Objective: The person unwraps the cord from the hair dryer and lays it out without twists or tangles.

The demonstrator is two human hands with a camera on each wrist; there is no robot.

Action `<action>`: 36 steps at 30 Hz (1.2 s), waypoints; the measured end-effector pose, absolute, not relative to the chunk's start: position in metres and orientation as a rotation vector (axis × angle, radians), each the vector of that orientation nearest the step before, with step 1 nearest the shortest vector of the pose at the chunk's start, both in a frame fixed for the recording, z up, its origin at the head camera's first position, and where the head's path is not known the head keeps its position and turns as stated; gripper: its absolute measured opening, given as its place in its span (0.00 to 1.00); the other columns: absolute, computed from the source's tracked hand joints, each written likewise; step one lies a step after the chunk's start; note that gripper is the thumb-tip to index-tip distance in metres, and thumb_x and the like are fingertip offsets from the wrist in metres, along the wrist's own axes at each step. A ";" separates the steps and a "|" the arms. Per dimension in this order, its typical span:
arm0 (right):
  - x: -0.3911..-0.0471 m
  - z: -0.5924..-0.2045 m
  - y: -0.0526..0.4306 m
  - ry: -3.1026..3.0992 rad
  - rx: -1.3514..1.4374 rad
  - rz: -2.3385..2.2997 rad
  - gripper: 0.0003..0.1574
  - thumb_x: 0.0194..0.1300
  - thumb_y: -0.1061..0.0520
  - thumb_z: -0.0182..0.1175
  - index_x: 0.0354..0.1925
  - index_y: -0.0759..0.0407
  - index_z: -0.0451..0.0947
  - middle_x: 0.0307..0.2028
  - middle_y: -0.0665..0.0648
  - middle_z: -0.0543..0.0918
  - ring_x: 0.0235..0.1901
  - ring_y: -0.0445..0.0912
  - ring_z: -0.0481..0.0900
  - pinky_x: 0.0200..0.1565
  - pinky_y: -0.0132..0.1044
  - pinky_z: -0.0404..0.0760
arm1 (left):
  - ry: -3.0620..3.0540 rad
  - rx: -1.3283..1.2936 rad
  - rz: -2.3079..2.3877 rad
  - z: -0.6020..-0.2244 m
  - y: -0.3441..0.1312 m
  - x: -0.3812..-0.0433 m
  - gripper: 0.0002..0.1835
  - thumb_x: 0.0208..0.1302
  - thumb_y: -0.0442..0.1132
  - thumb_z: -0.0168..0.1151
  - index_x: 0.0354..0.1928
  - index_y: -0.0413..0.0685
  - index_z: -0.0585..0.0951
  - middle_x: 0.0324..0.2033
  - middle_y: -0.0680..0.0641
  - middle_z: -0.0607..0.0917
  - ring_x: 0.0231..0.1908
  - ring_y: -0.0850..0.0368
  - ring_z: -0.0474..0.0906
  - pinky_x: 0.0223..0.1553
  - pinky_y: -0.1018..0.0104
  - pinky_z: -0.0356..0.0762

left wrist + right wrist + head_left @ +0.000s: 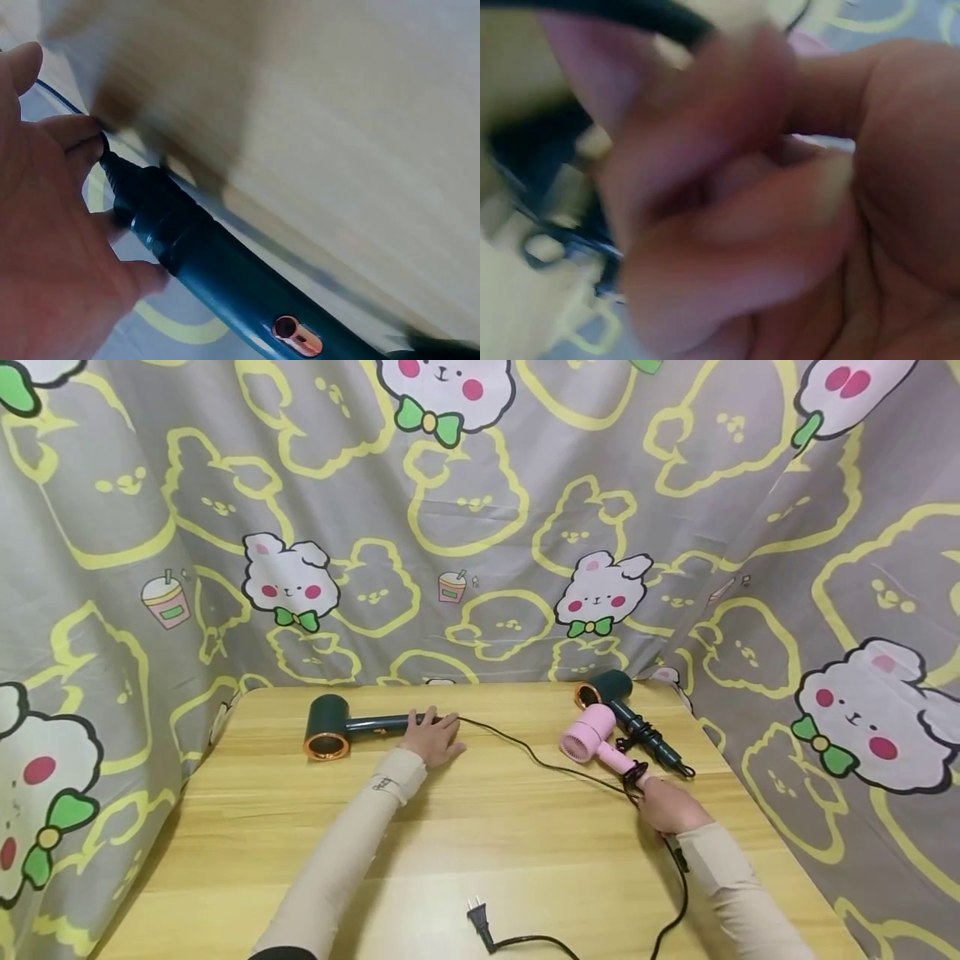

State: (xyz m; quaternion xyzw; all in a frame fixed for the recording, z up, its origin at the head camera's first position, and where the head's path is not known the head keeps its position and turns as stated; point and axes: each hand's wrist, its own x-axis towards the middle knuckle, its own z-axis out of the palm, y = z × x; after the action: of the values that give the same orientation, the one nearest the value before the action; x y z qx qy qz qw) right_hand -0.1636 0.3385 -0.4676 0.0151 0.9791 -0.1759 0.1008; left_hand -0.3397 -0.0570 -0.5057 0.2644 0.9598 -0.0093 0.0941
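Note:
A dark green hair dryer (327, 727) with a copper rim lies at the back left, its handle pointing right. My left hand (432, 738) rests at the cord end of that handle (247, 277), fingers extended behind it and thumb apart. On the right, my right hand (673, 807) grips the handle end of a pink hair dryer (590, 732), which has black cord wound about it. Curled fingers (735, 247) fill the blurred right wrist view. Behind the pink one, a second dark green hair dryer (613, 686) lies with its cord wrapped around its handle.
A black cord (525, 750) runs from the left dryer to the right hand. Another stretch (684, 893) curves toward the front, and a two-pin plug (479, 922) lies near the front edge. Patterned curtains (480, 527) enclose the wooden table (300, 827) at the back and sides.

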 end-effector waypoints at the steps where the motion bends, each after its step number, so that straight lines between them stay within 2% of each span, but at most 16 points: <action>1: -0.165 -0.471 0.339 2.911 0.052 -0.510 0.17 0.72 0.63 0.54 0.53 0.74 0.78 0.29 0.71 0.87 0.23 0.54 0.84 0.27 0.47 0.81 | 2.845 0.802 -0.029 -0.507 -0.058 -0.340 0.37 0.80 0.64 0.41 0.82 0.53 0.57 0.83 0.52 0.55 0.82 0.37 0.44 0.78 0.29 0.37; 3: -0.166 -0.478 0.339 2.973 0.031 -0.502 0.18 0.71 0.62 0.59 0.54 0.73 0.78 0.38 0.75 0.86 0.32 0.58 0.84 0.35 0.54 0.82 | 2.848 0.864 -0.003 -0.506 -0.058 -0.337 0.37 0.80 0.63 0.43 0.81 0.53 0.59 0.83 0.51 0.54 0.82 0.36 0.43 0.78 0.30 0.38; 4: -0.166 -0.480 0.339 3.002 0.028 -0.502 0.18 0.70 0.60 0.61 0.53 0.72 0.79 0.39 0.74 0.86 0.34 0.59 0.83 0.37 0.54 0.81 | 2.847 0.900 0.021 -0.506 -0.058 -0.334 0.36 0.80 0.62 0.44 0.81 0.52 0.59 0.83 0.50 0.53 0.82 0.35 0.43 0.78 0.30 0.38; 6: -0.166 -0.483 0.339 3.018 0.028 -0.554 0.16 0.68 0.58 0.65 0.48 0.69 0.81 0.33 0.69 0.85 0.30 0.57 0.82 0.35 0.52 0.80 | 2.839 0.998 0.110 -0.501 -0.056 -0.324 0.35 0.80 0.59 0.47 0.80 0.50 0.61 0.83 0.46 0.53 0.81 0.32 0.45 0.78 0.29 0.41; 8: -0.163 -0.483 0.343 3.028 0.039 -0.595 0.13 0.68 0.55 0.67 0.35 0.66 0.81 0.23 0.59 0.80 0.24 0.51 0.78 0.29 0.45 0.76 | 2.781 1.137 0.223 -0.493 -0.048 -0.307 0.34 0.81 0.56 0.48 0.79 0.47 0.62 0.82 0.40 0.54 0.80 0.30 0.48 0.77 0.29 0.44; 10: -0.161 -0.481 0.349 3.021 0.063 -0.644 0.20 0.69 0.52 0.66 0.23 0.60 0.76 0.17 0.51 0.71 0.18 0.46 0.70 0.24 0.39 0.69 | 2.668 1.266 0.334 -0.486 -0.040 -0.285 0.33 0.81 0.54 0.49 0.78 0.44 0.63 0.81 0.35 0.55 0.79 0.29 0.50 0.77 0.31 0.47; 13: -0.161 -0.472 0.363 3.000 0.116 -0.731 0.29 0.73 0.48 0.62 0.16 0.55 0.70 0.14 0.48 0.66 0.16 0.43 0.67 0.21 0.37 0.66 | 2.507 1.391 0.428 -0.479 -0.029 -0.256 0.32 0.81 0.55 0.49 0.77 0.44 0.66 0.80 0.34 0.58 0.79 0.32 0.54 0.78 0.37 0.52; 16: -0.164 -0.465 0.385 2.969 0.212 -0.831 0.27 0.76 0.46 0.57 0.22 0.59 0.75 0.16 0.49 0.70 0.17 0.44 0.70 0.22 0.38 0.68 | 2.441 1.392 0.535 -0.478 -0.018 -0.243 0.31 0.81 0.55 0.49 0.76 0.45 0.68 0.79 0.36 0.61 0.79 0.38 0.57 0.78 0.43 0.57; 19: -0.162 -0.464 0.407 2.889 0.329 -0.981 0.27 0.79 0.45 0.53 0.39 0.69 0.80 0.24 0.58 0.80 0.25 0.48 0.80 0.26 0.40 0.80 | 2.427 1.318 0.706 -0.481 -0.008 -0.248 0.29 0.81 0.53 0.50 0.75 0.44 0.69 0.77 0.37 0.66 0.77 0.41 0.61 0.77 0.46 0.62; 21: -0.158 -0.467 0.418 2.808 0.412 -1.117 0.32 0.80 0.43 0.51 0.51 0.75 0.77 0.34 0.67 0.85 0.33 0.51 0.85 0.34 0.43 0.87 | 2.388 1.244 0.864 -0.483 -0.002 -0.257 0.29 0.81 0.52 0.50 0.75 0.43 0.68 0.75 0.37 0.68 0.75 0.40 0.65 0.74 0.44 0.66; 23: -0.154 -0.468 0.425 2.736 0.459 -1.234 0.38 0.81 0.43 0.51 0.59 0.80 0.71 0.46 0.75 0.85 0.40 0.51 0.87 0.41 0.45 0.89 | 2.346 1.151 1.027 -0.482 0.007 -0.266 0.29 0.82 0.53 0.49 0.76 0.45 0.67 0.75 0.39 0.69 0.73 0.41 0.68 0.73 0.44 0.67; 27: -0.149 -0.477 0.432 2.682 0.532 -1.365 0.41 0.81 0.43 0.50 0.65 0.82 0.67 0.49 0.73 0.84 0.40 0.44 0.85 0.43 0.39 0.88 | 2.210 0.927 1.361 -0.480 0.032 -0.280 0.31 0.82 0.56 0.46 0.78 0.50 0.65 0.75 0.42 0.69 0.71 0.41 0.71 0.70 0.41 0.70; 30: -0.144 -0.485 0.434 2.650 0.608 -1.441 0.43 0.81 0.42 0.49 0.68 0.82 0.64 0.51 0.71 0.83 0.40 0.39 0.81 0.41 0.33 0.85 | 2.065 0.743 1.581 -0.478 0.052 -0.288 0.31 0.82 0.57 0.45 0.79 0.51 0.63 0.76 0.41 0.67 0.75 0.39 0.66 0.74 0.40 0.64; 33: -0.137 -0.493 0.434 2.573 0.673 -1.563 0.47 0.81 0.40 0.48 0.72 0.83 0.58 0.54 0.70 0.83 0.40 0.35 0.82 0.43 0.30 0.86 | 1.892 0.581 1.748 -0.479 0.070 -0.294 0.32 0.83 0.55 0.42 0.80 0.48 0.59 0.79 0.38 0.60 0.79 0.35 0.56 0.79 0.39 0.53; 36: -0.131 -0.496 0.431 2.448 0.734 -1.760 0.50 0.80 0.40 0.50 0.74 0.83 0.52 0.47 0.64 0.86 0.37 0.34 0.86 0.44 0.32 0.87 | 1.750 0.449 1.849 -0.483 0.085 -0.301 0.34 0.84 0.52 0.39 0.82 0.44 0.53 0.81 0.36 0.53 0.81 0.33 0.48 0.81 0.40 0.44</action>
State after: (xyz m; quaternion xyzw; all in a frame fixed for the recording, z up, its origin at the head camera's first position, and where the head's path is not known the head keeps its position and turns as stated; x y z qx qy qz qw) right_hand -0.1306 0.4306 -0.4963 0.2364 0.7888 -0.5671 0.0190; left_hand -0.3009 0.0850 -0.4826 0.1671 0.6508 0.6879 0.2747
